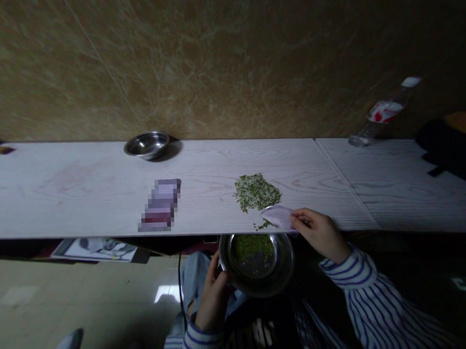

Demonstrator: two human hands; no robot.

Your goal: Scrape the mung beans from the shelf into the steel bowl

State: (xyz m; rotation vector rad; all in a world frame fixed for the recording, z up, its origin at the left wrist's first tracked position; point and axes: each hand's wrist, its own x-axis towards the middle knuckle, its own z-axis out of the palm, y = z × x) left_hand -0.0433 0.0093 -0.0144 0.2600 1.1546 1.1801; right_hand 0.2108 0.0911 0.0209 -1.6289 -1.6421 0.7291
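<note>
My left hand [215, 287] grips the left rim of a steel bowl [286, 274], held just below the table's front edge. Small green grains that look like mung beans [249, 248] lie inside the bowl. Between the thumb and fingers of my right hand [321, 231] is a pale, see-through half-round plate that looks like a protractor [277, 215]. It rests low over the tabletop near the edge. A loose patch of the same green beans [257, 191] spreads just beyond it, and a few sit by its left side.
On the white wood-grain table [84, 195] a smaller steel bowl [148, 146] stands by the wall. A blurred-out phone-shaped item [160, 205] lies left of the beans. A plastic bottle [386, 112] and a dark bag-like thing [449, 149] are at right.
</note>
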